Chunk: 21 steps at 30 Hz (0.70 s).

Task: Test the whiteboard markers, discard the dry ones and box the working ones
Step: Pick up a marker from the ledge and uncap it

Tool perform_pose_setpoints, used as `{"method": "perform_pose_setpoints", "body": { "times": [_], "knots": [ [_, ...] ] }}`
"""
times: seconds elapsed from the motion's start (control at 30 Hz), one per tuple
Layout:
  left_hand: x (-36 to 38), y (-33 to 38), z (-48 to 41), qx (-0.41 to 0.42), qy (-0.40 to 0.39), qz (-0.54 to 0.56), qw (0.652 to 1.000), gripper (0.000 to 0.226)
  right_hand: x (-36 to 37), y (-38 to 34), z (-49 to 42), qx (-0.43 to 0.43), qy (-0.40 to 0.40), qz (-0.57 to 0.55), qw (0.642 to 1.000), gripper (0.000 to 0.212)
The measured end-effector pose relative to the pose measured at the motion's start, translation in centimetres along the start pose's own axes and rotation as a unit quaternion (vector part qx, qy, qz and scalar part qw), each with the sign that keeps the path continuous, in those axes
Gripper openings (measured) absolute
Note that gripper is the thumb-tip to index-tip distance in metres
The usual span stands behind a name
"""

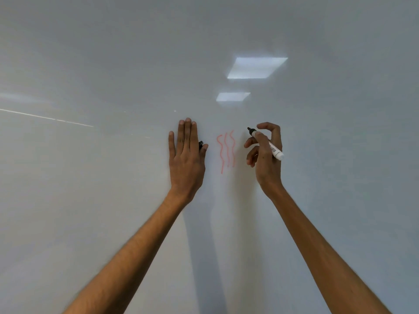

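A whiteboard (113,64) fills the view. Three wavy red lines (225,150) are drawn on it between my hands. My right hand (266,155) grips an uncapped white marker (269,145) with a black tip, which points up and left, just right of the red lines. My left hand (186,155) lies flat on the board with straight fingers. A small black marker cap (200,145) sits pinched between its thumb and forefinger.
Two ceiling lights are reflected on the board above the hands (256,68). A thin bright streak (45,117) crosses the board's left side. No box or bin is in view.
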<state>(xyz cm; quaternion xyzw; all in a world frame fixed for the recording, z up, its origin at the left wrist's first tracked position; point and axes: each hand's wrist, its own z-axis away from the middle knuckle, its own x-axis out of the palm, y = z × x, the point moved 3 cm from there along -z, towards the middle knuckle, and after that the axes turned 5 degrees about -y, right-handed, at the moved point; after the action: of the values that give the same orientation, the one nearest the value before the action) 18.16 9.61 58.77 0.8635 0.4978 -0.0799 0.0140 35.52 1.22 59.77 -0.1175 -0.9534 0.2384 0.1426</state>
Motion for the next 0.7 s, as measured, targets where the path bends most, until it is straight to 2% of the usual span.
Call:
{"method": "perform_pose_setpoints", "body": {
  "times": [0.33, 0.7],
  "knots": [
    [-0.1, 0.1, 0.1, 0.006, 0.008, 0.018, 1.000, 0.054, -0.2, 1.4, -0.7, -0.020, 0.014, 0.039, 0.999, 0.003],
    [-0.2, 0.2, 0.3, 0.011, 0.010, 0.017, 1.000, 0.055, -0.8, 1.7, 0.9, 0.001, 0.005, 0.043, 0.999, 0.008]
  ]
}}
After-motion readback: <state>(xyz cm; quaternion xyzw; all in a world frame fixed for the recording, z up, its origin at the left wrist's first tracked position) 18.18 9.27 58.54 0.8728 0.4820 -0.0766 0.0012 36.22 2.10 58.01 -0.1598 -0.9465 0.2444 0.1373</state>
